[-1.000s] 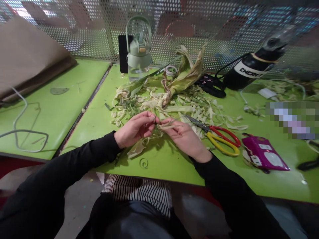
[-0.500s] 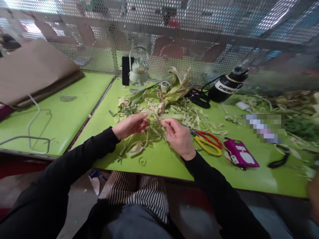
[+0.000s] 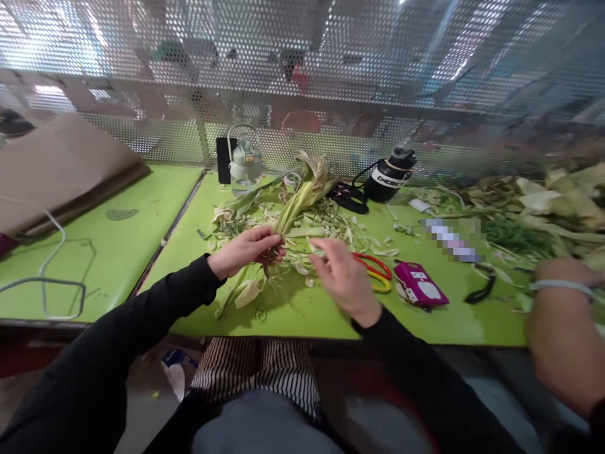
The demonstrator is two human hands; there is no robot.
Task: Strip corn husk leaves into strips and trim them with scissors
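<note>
Corn husks [image 3: 302, 195] lie in a long green-and-tan bundle near the middle of the green desk [image 3: 425, 321], running from the perforated metal screen [image 3: 302, 75] at the far edge down toward the near edge. The bundle's lower end sits in the left hand [image 3: 246, 250], whose grip is closed around the stalk end, fingers curled over it and thumb underneath. The right hand [image 3: 343, 277] hovers just beside that end, over the desk, fingers loosely spread in a wide grip with nothing clearly in it; it is blurred, so whether a fingertip touches a strip cannot be told. Both arms wear black sleeves [image 3: 142, 334].

A folded brown sheet [image 3: 61, 170] rests at the far left corner of the neighbouring green surface, with a white cable [image 3: 47, 277] looping in front of it. Cut husk scraps [image 3: 340, 230] are scattered around the bundle across the middle of the desk, and a larger heap of husks [image 3: 543, 208] fills the far right. Another person's forearm [image 3: 562, 334] with a pale wristband comes in at the right edge, near the near edge of the desk.

A black bottle [image 3: 390, 180] lies tilted against the far edge, right of the bundle, and a pale green jug [image 3: 244, 161] with a loop handle stands upright to the left, a dark phone [image 3: 222, 161] propped beside it. A magenta device [image 3: 418, 285] lies right of the right hand. Red-and-yellow scissors [image 3: 378, 274] lie between that hand and the device, partly hidden by the hand.
</note>
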